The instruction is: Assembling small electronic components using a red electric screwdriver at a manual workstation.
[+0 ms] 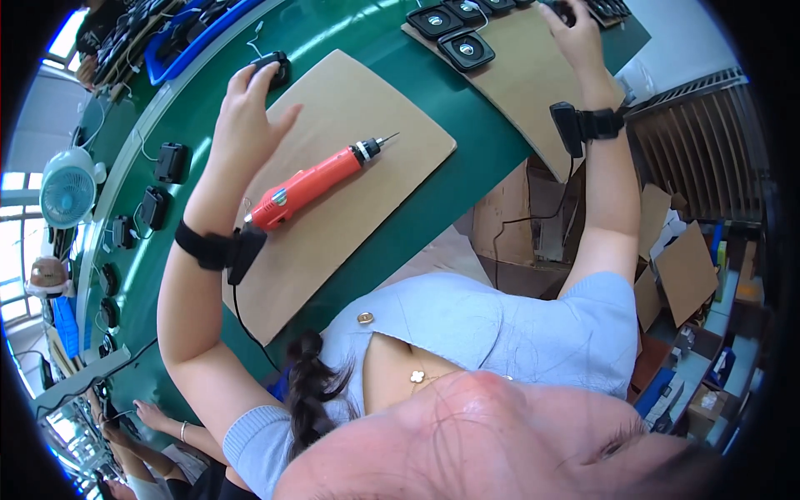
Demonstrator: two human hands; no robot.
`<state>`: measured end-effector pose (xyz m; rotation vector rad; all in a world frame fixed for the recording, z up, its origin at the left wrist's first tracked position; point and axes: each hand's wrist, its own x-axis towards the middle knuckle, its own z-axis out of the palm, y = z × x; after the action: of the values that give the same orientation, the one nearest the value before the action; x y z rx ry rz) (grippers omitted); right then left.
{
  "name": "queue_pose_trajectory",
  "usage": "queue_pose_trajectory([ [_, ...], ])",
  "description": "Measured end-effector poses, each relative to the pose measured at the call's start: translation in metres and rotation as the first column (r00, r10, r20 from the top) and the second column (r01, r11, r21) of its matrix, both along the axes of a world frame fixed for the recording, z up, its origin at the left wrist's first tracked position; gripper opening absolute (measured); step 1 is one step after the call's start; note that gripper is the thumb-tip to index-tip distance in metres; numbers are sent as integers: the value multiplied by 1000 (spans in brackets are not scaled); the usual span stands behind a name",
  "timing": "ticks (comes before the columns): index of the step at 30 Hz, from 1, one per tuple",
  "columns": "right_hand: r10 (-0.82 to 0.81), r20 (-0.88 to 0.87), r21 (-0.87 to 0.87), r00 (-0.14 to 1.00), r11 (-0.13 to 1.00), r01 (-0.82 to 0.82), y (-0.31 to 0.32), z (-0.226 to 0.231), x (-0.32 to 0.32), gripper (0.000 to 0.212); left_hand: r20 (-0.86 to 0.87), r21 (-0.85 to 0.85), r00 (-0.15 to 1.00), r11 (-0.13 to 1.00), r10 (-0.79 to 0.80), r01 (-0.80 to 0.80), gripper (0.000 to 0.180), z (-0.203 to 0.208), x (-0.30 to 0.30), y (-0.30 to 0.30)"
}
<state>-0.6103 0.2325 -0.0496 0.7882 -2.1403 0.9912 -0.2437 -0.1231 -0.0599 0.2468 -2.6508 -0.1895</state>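
My left hand (243, 121) reaches over the far edge of a cardboard sheet (379, 96), thumb spread wide. Its fingertips touch a small black device (275, 68) with a pale cable. An orange-red electric screwdriver (308, 187) lies on that sheet to the right of my left wrist, bit toward the far right. At the top edge, my right hand (579, 37) has its thumb and fingers closed round a black part (563, 12), partly cut off by the picture's rim. Left of it, black square devices (465, 50) sit on a second cardboard sheet (521, 92).
Several black devices (171, 162) with cables line the green table (450, 187) at left. A blue tray (158, 67) of black parts stands at the far left, near a fan (68, 190). Another person's hand (154, 415) shows at lower left. Open cardboard boxes (687, 271) stand at right.
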Motion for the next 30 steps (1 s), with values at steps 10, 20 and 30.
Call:
queue_pose_trajectory([
  [10,-34,283,339,958,938,-67,-53,-48,21,41,258,61,895,918,365,-392,84,-40,-66,-40],
  [20,219,221,320,950,904,-283,-39,-86,-9,39,221,121,896,901,384,-416,74,-55,-73,-48],
  [30,71,57,266,996,960,-83,-52,-59,26,38,236,71,839,852,490,-518,76,-72,-67,-76],
])
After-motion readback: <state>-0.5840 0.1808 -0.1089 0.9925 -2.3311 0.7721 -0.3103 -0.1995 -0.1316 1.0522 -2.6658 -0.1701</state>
